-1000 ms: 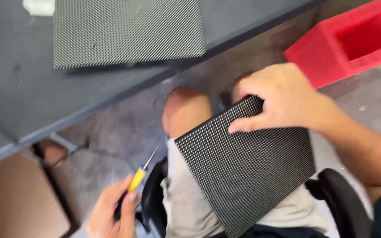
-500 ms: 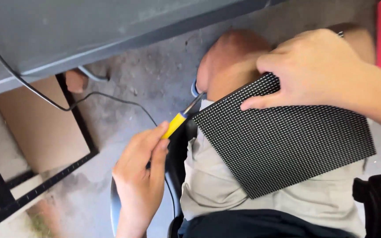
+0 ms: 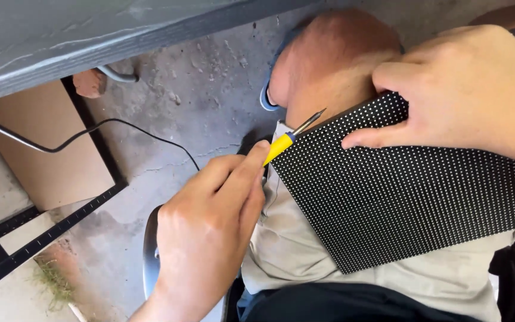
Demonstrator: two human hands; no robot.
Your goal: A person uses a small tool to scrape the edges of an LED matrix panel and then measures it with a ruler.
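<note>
surroundings: grey table edge [image 3: 90, 48] above; black cable [image 3: 90, 128] across cracked concrete floor [image 3: 198, 101]; cardboard sheet [image 3: 37, 149] behind black metal frame [image 3: 49, 232].
item: black dotted panel [image 3: 412, 197], flat on the lap, against the bare knee [image 3: 335, 59].
left hand [image 3: 210, 232]: fingers curled together, pinching a yellow-handled pointed tool [image 3: 287, 138], tip at panel's upper corner.
right hand [image 3: 472, 89]: fingers pressed together, thumb on panel's top edge.

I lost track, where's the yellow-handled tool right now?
In the head view, the yellow-handled tool is held in the left hand, its tip at the dotted black panel's upper-left edge.
</note>
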